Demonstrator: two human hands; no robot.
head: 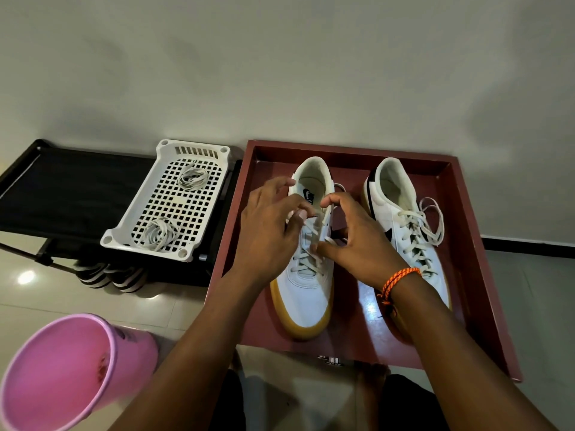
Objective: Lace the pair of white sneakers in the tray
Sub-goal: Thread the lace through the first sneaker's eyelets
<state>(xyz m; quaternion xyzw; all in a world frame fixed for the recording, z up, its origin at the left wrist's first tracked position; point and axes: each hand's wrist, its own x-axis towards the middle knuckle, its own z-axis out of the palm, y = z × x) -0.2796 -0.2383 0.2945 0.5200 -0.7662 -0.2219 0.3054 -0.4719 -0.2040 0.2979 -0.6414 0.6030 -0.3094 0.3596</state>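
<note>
Inside red tray (485,275), left sneaker (306,293): left hand (267,231) and right hand (357,244) each apparently pinch its lace (311,227); right sneaker (404,219) laced.

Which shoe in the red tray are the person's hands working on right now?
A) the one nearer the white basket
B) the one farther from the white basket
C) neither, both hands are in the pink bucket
A: the left hand and right hand both pinch lace over the left sneaker, nearer the white basket.
</note>
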